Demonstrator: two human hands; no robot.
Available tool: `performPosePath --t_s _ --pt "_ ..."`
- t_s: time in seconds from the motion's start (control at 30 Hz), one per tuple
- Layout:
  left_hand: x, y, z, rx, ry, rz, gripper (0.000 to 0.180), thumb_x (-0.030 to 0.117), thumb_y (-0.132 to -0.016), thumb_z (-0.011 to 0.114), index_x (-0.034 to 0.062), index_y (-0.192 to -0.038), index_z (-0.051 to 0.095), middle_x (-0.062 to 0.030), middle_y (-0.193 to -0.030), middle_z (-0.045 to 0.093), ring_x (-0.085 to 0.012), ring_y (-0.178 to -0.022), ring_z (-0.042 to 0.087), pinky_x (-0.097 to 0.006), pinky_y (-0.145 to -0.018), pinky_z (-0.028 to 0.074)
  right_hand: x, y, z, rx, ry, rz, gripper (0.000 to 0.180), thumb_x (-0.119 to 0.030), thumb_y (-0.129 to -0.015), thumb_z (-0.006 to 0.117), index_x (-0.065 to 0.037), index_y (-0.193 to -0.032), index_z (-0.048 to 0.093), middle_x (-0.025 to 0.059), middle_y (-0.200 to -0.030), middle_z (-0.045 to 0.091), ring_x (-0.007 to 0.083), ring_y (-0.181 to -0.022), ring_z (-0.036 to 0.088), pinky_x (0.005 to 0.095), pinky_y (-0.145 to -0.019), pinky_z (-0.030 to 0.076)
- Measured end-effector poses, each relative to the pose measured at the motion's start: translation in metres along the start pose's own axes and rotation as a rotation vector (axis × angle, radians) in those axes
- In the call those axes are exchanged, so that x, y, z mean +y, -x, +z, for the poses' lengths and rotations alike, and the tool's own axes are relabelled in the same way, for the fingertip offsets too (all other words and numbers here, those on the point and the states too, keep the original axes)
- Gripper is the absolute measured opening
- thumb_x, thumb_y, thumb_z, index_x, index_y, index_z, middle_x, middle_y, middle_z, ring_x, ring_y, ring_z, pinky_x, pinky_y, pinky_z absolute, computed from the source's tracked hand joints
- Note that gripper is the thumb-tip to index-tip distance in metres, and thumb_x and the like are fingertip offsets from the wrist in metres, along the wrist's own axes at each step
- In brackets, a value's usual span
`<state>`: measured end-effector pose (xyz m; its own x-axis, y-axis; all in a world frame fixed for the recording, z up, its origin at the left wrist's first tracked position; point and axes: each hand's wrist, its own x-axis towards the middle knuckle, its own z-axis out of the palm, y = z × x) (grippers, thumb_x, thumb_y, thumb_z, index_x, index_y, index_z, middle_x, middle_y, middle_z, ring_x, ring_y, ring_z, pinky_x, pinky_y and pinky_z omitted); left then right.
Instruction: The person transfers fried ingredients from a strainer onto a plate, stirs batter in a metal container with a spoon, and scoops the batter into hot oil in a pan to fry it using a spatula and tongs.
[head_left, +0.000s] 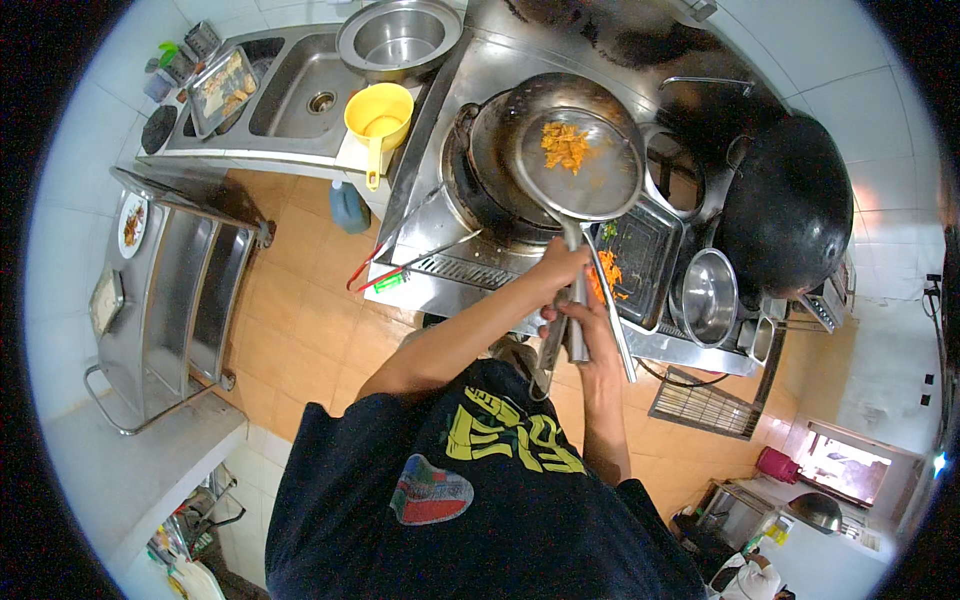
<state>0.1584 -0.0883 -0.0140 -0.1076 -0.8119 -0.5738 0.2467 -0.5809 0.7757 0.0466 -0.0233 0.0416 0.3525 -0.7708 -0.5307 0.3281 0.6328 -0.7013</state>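
Over the burner, a round metal strainer (597, 197) with a flat bottom holds a small heap of orange shredded food (566, 147). My left hand (566, 266) is wrapped round its handle close to the bowl. Lower down, my right hand (592, 328) is closed round metal handles that run back toward my chest; which utensil each belongs to is partly hidden. A long metal rod-like handle (613, 320) slants beside my right hand. Behind the strainer, a dark wok (545, 88) sits tilted on the burner.
A black rectangular tray (655, 262) with more orange shreds lies right of my hands, near a steel bowl (708, 300) and a big black wok (785, 205). Red-handled tongs (405, 270) rest at the stove's left. Farther left are a yellow dipper (379, 115), sink (290, 100) and steel cart (170, 290).
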Motion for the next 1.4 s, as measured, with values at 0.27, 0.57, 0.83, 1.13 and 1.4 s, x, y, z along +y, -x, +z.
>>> performPosePath --t_s 0.27,0.57,0.83,1.13,1.4 --pt "-0.004 0.002 0.024 0.024 0.007 -0.061 0.051 0.046 -0.095 0.058 0.0051 -0.124 0.047 -0.019 -0.12 0.055 -0.0331 -0.109 0.055 -0.053 -0.076 0.051 -0.017 0.004 -0.015 -0.025 0.02 0.035 0.078 0.006 -0.083 0.054 -0.015 -0.152 0.024 0.0131 -0.1 0.056 0.023 -0.073 0.059 0.0397 -0.057 0.055" --pt "-0.007 -0.003 0.011 0.136 0.111 -0.011 0.04 0.04 -0.096 0.058 0.0056 -0.115 0.049 -0.0119 -0.101 0.061 -0.0293 -0.086 0.063 -0.051 -0.07 0.051 -0.019 -0.006 -0.014 -0.032 0.056 0.068 0.081 0.006 -0.086 0.056 -0.011 -0.155 0.017 0.0158 -0.108 0.055 0.0241 -0.072 0.059 0.0404 -0.056 0.055" --pt "0.002 0.001 0.005 0.105 0.151 -0.021 0.034 0.03 -0.099 0.058 0.0036 -0.118 0.05 -0.0105 -0.102 0.063 -0.0223 -0.083 0.066 -0.037 -0.072 0.057 -0.01 -0.01 -0.016 -0.039 0.034 0.012 0.082 0.007 -0.086 0.055 -0.009 -0.155 0.014 0.0178 -0.103 0.058 0.0256 -0.072 0.062 0.0416 -0.056 0.057" --pt "0.007 0.017 0.004 0.049 0.143 0.227 0.031 0.023 -0.102 0.053 0.0004 -0.122 0.048 -0.0127 -0.112 0.065 -0.0215 -0.09 0.068 -0.036 -0.067 0.058 -0.004 -0.008 -0.013 -0.102 0.079 -0.043 0.082 0.009 -0.084 0.056 -0.007 -0.154 0.018 0.0167 -0.112 0.059 0.0293 -0.082 0.068 0.0465 -0.067 0.064" --pt "0.005 0.012 0.003 0.095 0.085 0.237 0.029 0.025 -0.101 0.056 0.0006 -0.116 0.053 -0.0099 -0.1 0.065 -0.0187 -0.082 0.067 -0.033 -0.066 0.056 0.006 -0.008 -0.023 -0.144 0.151 -0.149 0.087 0.011 -0.084 0.053 -0.01 -0.156 0.01 0.0195 -0.119 0.057 0.0318 -0.091 0.07 0.045 -0.07 0.064"
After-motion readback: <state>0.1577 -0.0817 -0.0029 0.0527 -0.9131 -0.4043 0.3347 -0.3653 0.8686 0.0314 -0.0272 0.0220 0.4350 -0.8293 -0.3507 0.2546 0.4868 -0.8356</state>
